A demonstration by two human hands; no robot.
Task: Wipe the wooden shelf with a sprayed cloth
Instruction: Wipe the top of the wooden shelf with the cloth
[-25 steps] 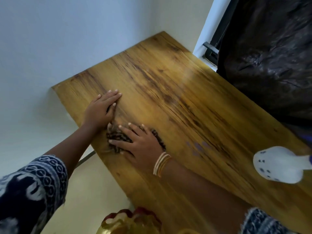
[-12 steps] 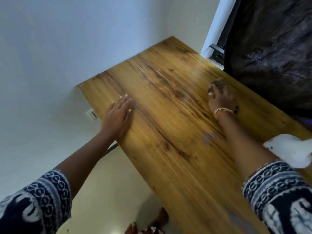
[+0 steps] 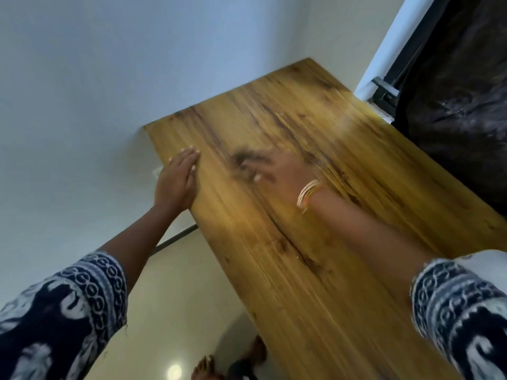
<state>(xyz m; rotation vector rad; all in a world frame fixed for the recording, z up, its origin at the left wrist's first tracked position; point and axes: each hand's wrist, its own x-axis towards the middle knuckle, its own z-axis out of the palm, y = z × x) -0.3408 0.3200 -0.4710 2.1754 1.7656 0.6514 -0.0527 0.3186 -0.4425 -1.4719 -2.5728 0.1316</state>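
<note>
The wooden shelf [image 3: 343, 215] is a long brown board with dark grain, running from the wall corner toward me. My left hand [image 3: 177, 182] lies flat on its left edge, fingers together, holding nothing. My right hand [image 3: 279, 171], blurred by motion and wearing bangles at the wrist, presses a dark patterned cloth [image 3: 242, 163] onto the middle of the board. Only the cloth's left part shows past the fingers.
A pale wall borders the shelf on the left and far end. A dark crumpled sheet [image 3: 461, 111] hangs along the right side by a window frame [image 3: 384, 91]. A white object [image 3: 482, 259] peeks out behind my right sleeve. Bare feet [image 3: 233, 363] stand on the floor below.
My right hand swept the cloth from the left front to the right side of the shelf, then back left to the middle. My left hand stayed on the left edge.
</note>
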